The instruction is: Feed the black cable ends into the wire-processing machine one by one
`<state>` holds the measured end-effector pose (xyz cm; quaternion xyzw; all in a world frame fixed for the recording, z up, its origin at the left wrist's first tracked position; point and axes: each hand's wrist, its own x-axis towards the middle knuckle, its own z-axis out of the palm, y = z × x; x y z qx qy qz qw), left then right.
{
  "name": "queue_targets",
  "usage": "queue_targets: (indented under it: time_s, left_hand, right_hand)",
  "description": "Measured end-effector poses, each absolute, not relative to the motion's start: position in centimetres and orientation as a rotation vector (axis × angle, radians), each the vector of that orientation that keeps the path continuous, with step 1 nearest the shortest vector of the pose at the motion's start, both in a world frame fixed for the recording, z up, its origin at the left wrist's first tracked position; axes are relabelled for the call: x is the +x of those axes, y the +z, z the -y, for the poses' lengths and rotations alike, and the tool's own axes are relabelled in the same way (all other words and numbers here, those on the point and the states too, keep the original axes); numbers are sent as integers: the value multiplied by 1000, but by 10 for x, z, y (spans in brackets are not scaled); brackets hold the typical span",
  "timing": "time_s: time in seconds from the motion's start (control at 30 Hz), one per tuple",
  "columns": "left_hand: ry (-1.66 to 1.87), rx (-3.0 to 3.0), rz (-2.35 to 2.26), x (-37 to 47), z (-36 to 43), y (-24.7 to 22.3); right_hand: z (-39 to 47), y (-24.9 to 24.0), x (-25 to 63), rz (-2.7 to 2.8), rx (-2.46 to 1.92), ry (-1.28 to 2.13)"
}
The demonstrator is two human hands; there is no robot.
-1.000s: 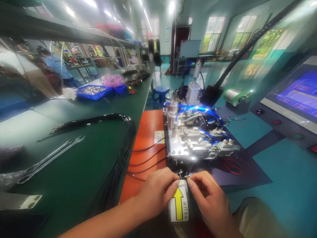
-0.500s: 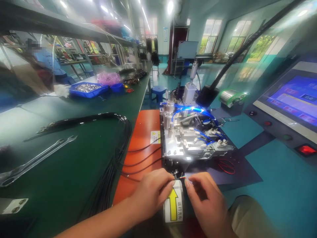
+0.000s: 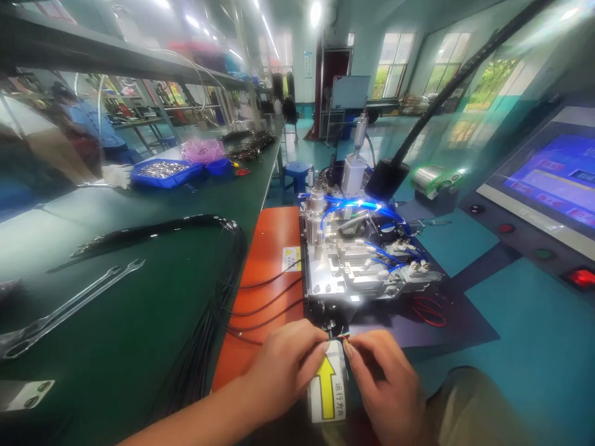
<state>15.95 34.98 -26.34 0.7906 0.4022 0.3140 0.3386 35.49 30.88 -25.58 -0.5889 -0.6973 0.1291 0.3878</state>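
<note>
My left hand and my right hand meet in front of a small metal machine with blue air hoses. Both pinch the end of a thin black cable with coloured wire tips at the machine's front slot. A white label with a yellow arrow lies on the machine's front part between the hands. A few black cables run from the machine's left side across the orange plate.
A bundle of black cables and two spanners lie on the green bench at left. Blue trays of metal parts stand farther back, near a person in blue. A control panel with a blue screen is at right.
The view has shifted slightly. My hands stay pinched on the wire tips at the machine's front, with the right hand a little closer to the left.
</note>
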Motion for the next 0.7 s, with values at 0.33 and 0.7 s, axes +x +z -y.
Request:
queue_targets:
  time_s: [0.33, 0.7]
  left_hand:
    - [866, 2041, -1042, 160, -350, -259]
    - [890, 2077, -997, 158, -350, -263]
  right_hand:
    - [-312, -258, 347, 1702, -1527, 418]
    - [-310, -259, 345, 1624, -1502, 639]
